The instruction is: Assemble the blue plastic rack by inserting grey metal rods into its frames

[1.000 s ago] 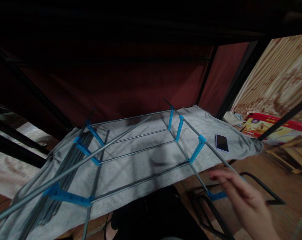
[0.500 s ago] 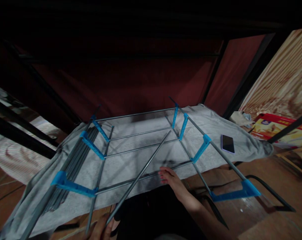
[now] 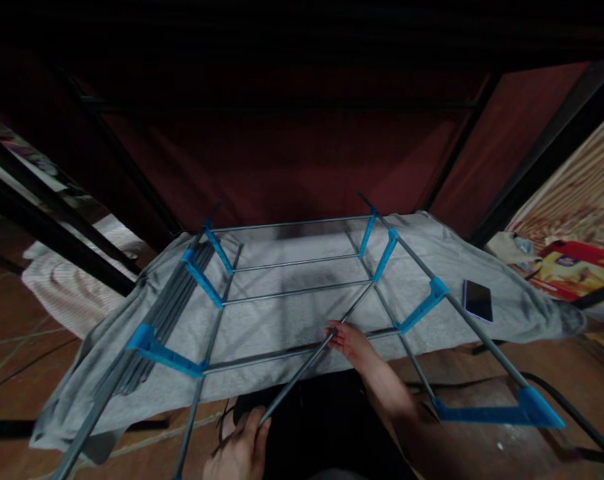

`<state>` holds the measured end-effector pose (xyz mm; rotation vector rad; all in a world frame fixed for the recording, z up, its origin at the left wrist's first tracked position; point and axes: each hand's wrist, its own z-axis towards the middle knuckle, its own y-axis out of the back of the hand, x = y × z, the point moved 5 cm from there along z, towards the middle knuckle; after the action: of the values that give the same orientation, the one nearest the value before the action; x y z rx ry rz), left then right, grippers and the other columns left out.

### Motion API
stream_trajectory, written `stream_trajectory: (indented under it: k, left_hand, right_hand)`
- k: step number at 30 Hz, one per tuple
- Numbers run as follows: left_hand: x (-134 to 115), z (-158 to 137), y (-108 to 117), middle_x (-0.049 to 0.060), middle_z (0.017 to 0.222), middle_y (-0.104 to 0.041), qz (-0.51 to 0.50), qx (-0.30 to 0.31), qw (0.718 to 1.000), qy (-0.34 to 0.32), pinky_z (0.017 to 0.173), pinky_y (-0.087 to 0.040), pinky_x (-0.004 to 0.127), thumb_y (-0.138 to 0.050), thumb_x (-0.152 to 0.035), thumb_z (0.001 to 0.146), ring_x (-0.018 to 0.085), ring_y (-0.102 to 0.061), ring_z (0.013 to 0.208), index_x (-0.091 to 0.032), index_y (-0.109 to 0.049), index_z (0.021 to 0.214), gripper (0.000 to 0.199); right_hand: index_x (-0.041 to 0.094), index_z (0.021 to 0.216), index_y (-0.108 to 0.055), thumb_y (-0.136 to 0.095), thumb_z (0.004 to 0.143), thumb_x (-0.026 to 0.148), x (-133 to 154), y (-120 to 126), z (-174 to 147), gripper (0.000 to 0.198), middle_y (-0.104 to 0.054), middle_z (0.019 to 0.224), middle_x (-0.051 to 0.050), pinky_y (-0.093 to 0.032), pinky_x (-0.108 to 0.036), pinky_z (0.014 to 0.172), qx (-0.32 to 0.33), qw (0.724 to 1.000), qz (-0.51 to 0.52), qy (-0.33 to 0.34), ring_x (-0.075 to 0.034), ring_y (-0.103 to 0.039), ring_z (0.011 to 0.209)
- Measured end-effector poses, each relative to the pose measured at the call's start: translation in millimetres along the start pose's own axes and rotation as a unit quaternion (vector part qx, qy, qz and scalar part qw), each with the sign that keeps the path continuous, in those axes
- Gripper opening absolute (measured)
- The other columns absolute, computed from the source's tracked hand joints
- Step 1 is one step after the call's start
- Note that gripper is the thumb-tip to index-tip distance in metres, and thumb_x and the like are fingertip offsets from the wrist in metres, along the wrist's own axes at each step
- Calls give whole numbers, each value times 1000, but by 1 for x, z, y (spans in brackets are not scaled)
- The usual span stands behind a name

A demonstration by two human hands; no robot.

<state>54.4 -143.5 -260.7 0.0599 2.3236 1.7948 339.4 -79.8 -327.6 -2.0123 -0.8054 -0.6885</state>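
A loose grey metal tube (image 3: 297, 377) slants across the front of the frame. Its near end is gripped in my left hand (image 3: 239, 448), low in the view. Further up, my right hand (image 3: 353, 345) has its fingers curled about the same tube, just above the front crossbar (image 3: 267, 361). The tube's far end appears near a blue connector on the right side. The frame itself is made of grey tubes joined by blue plastic connectors, among them a left front one (image 3: 167, 357) and a right one (image 3: 422, 307).
Several spare tubes (image 3: 169, 310) lie bundled at the left on a grey cloth (image 3: 292, 243). A phone (image 3: 478, 301) rests on the cloth at right. Beyond it sits a red and yellow box (image 3: 577, 273). Dark bars and a red panel (image 3: 302, 167) stand behind.
My left hand has pushed the tube rightward and raised its near end into view. My right hand, earlier open beside the tube, now holds it. The view has shifted slightly.
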Motion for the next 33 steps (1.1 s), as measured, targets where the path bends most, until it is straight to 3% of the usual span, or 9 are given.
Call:
stream_trajectory:
  k: [5,12,19,24,27,33]
  left_hand:
    - [-1,18,-13,7,122,-69,5,-29,999,-36,87,-54,33,-34,-23,99,24,-68,102,-25,-69,119,41]
    - [-16,35,-26,9,125,-67,-22,14,999,-35,87,-52,31,-31,-19,99,21,-68,104,-25,-62,129,44]
    - [-27,49,-21,11,124,-68,-74,15,997,-30,87,-51,31,-32,-24,101,21,-68,105,-23,-57,135,43]
    - [-16,61,-25,9,118,-70,-58,-3,998,-6,80,-55,30,-34,-25,101,22,-71,96,-24,-60,131,41]
    - [-11,69,-27,8,121,-69,-72,-10,997,-2,83,-55,30,-34,-22,101,22,-71,98,-22,-61,129,39]
    - [-22,86,-9,9,129,-65,-104,-16,994,-3,88,-53,33,-34,-26,102,23,-69,104,-20,-55,135,40]
  right_hand:
    - [18,85,-65,-75,71,34,11,-3,8,24,-74,84,-7,-55,-34,77,18,1000,-10,14,-19,-70,78]
    - [18,86,-68,-73,77,27,22,-4,22,14,-74,86,-8,-57,-33,77,14,999,-39,4,-20,-71,83]
    - [17,85,-68,-71,79,24,29,-19,44,9,-75,86,-9,-58,-33,77,39,997,-67,-13,-19,-71,78]
    - [17,87,-67,-68,81,21,38,-29,64,7,-75,85,-9,-58,-30,73,39,997,-62,-12,-17,-71,75]
    - [16,86,-66,-65,82,18,48,-33,76,4,-75,82,-9,-57,-30,72,35,998,-54,-2,-17,-71,73]
    - [17,83,-65,-55,85,14,71,-39,95,11,-74,74,-6,-57,-29,70,13,999,-50,5,-16,-70,68]
